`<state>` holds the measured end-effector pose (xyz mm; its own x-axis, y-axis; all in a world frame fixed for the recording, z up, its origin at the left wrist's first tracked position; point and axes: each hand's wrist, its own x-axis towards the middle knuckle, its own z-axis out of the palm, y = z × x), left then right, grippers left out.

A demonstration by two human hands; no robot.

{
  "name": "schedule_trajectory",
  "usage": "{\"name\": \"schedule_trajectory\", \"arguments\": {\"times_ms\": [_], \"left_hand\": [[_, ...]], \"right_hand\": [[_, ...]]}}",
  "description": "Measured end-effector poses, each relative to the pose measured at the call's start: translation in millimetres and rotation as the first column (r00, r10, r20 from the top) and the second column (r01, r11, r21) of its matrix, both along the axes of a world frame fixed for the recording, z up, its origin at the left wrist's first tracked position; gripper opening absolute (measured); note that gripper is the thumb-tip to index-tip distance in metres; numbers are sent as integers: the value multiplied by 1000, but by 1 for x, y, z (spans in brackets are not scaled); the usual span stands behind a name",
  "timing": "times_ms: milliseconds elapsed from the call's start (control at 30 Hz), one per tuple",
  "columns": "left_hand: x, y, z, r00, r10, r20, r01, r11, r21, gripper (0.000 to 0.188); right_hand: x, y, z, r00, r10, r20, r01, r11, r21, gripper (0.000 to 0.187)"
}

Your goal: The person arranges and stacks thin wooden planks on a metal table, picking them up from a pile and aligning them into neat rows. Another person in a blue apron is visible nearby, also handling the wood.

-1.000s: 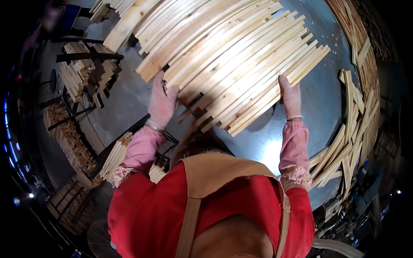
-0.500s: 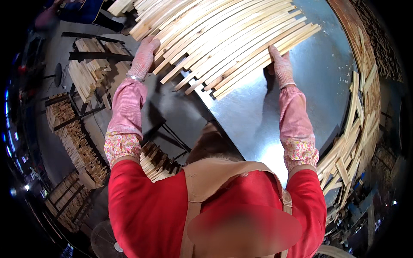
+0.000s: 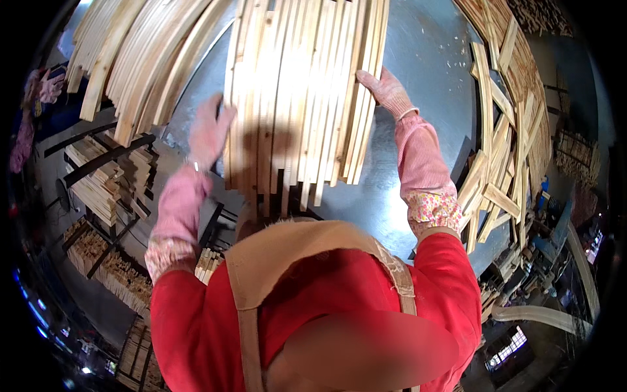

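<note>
A broad row of pale wooden strips [image 3: 287,85] lies side by side on the grey metal tabletop [image 3: 431,91], their near ends uneven and overhanging its front edge. My left hand [image 3: 210,134], gloved and slightly blurred, is beside the row's left edge, thumb apart from the fingers; whether it touches the wood is unclear. At the opposite edge, my right hand [image 3: 386,93] rests against the outermost strip with its thumb stretched over the wood. Its other fingers are partly hidden, and it appears spread rather than wrapped round anything.
Another batch of longer strips [image 3: 140,59] lies at the far left. Loose offcuts [image 3: 499,163] pile up along the table's right side. Stacked wood [image 3: 95,183] stands on racks at the left. Another person's gloved hand [image 3: 51,86] shows at the far left edge.
The strip row has turned from slanting to nearly straight toward me. My left hand has come off its left end and moved lower; my right hand has shifted left along the right edge.
</note>
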<state>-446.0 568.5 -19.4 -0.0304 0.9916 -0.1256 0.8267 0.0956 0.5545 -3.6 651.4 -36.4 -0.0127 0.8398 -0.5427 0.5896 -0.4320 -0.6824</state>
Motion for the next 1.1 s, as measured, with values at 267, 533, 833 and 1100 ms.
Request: {"name": "schedule_trajectory", "arguments": {"times_ms": [267,533,833,1100], "left_hand": [[44,98,5,985,54,165,-35,993,-115,68],[47,118,-7,985,35,-166,6,971,237,71],[175,141,140,189,-914,-358,875,-8,483,79],[25,118,173,439,-870,-223,898,420,130,59]], "right_hand": [[12,1,-10,989,-63,-133,60,998,-26,88],[57,-31,-17,818,-324,-474,356,934,-24,57],[19,-84,95,584,-105,-805,21,993,-115,86],[-65,-128,127,553,-405,-728,350,906,-238,71]]}}
